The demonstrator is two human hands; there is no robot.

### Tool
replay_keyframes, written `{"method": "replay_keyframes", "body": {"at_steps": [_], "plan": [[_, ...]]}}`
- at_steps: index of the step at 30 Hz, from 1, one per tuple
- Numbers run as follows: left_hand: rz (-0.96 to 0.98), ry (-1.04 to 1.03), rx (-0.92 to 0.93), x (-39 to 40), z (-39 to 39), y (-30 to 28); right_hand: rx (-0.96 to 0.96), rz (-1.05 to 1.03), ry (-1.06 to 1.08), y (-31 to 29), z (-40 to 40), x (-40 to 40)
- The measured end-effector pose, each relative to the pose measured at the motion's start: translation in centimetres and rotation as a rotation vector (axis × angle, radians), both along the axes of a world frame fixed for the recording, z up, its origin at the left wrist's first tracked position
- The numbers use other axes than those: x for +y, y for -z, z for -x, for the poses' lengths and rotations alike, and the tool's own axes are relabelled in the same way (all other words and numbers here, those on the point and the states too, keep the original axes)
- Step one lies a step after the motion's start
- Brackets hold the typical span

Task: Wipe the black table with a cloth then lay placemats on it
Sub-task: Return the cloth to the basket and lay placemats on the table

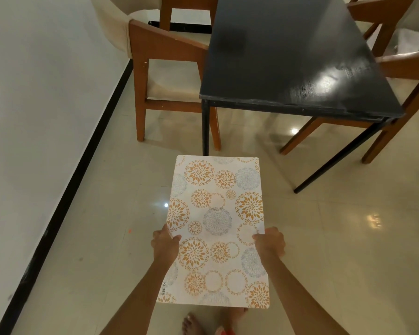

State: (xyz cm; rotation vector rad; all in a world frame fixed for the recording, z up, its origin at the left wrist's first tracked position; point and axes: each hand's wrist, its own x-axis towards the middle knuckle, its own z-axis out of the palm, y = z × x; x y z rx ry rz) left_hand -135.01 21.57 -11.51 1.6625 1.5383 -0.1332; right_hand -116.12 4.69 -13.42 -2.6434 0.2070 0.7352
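My left hand (164, 245) grips the left long edge of the placemat (215, 228), thumb curled over the top face and the fingers hidden beneath. My right hand (271, 241) does the same on the right long edge, thumb on top, so both grips are clamped on the mat at about the same height along it. I hold it flat and level in front of me, above the floor, short edge leading. It is white with orange and grey flower rings, and a small word (it reads KUBER) sits near its left edge by my forearm.

Past the mat's far edge stands the black worktop (295, 68), well apart from the mat, its top bare and shiny near the front right corner. A wooden chair (165, 68) stands at its left side, and other wooden chairs (397, 76) crowd its right. Below the mat my bare feet (194, 323) show on the glossy tiled floor (348, 238), with something red by one foot, perhaps fabric. A white wall (39, 105) with a black skirting runs along my left.
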Motion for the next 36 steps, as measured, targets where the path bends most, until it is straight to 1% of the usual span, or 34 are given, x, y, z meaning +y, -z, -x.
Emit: {"method": "replay_keyframes", "body": {"at_steps": [7,12,14,17,20,23,27,29,32,36], "plan": [[0.019,0.043,0.059,0.1,-0.3,-0.1,-0.087,0.053,-0.033,-0.9,0.6,0.3],[0.033,0.030,0.044,0.1,-0.3,0.0,-0.134,0.123,-0.080,-2.0,1.2,0.7],[0.041,0.018,0.040,0.1,-0.3,0.0,-0.141,0.102,-0.066,-2.4,1.3,0.9],[0.048,0.004,0.043,0.2,-0.4,-0.1,-0.093,-0.112,0.046,-2.9,1.1,1.1],[0.070,-0.027,0.028,0.4,-0.3,-0.4,-0.077,-0.221,0.025,-3.0,0.9,0.7],[0.103,-0.076,-0.033,0.8,0.3,-1.0,-0.095,-0.420,0.067,-2.9,0.8,0.1],[-0.001,-0.105,-0.060,2.2,1.2,-1.8,-0.039,-0.669,0.206,-4.1,0.7,-1.2],[-0.036,-0.140,-0.147,2.6,1.2,-2.7,-0.016,-0.786,0.268,-5.2,0.5,-1.9],[0.004,-0.221,-0.327,2.4,0.4,-5.1,0.041,-0.906,0.325,-6.6,-0.3,-2.6],[-0.013,-0.182,-0.490,1.8,-1.8,-7.8,0.074,-1.013,0.364,-8.2,-2.4,-3.3]]}}
